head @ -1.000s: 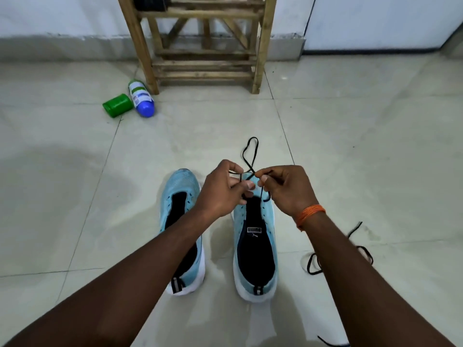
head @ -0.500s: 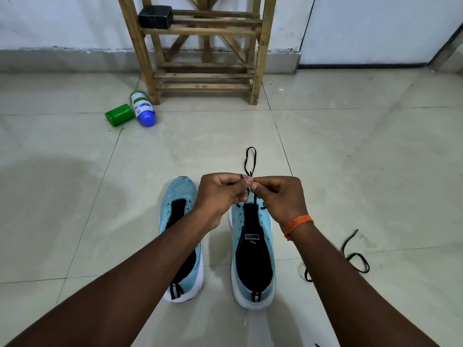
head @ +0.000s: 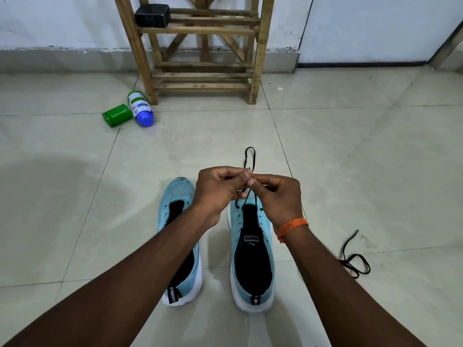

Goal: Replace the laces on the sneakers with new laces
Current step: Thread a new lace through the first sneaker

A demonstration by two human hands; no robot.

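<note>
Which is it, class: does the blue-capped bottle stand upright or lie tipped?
Tipped: the blue-capped bottle lies on its side on the floor.

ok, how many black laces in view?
2. First lace: pinched by left hand and right hand above the right sneaker's toe. Second lace: loose on the floor right of it. More may hide under the arms.

The floor [head: 350, 146] is laid with large, pale, glossy tiles and thin dark grout lines, and it meets a white wall [head: 62, 21] above a grey skirting band [head: 62, 60] (ragged along its top edge). A slatted wooden rack [head: 203, 78] stands against the wall with a small black box [head: 151, 15] on a shelf. Just beside its left leg a green container [head: 117, 115] and a blue-capped white bottle [head: 140, 108] lie side by side.
</note>
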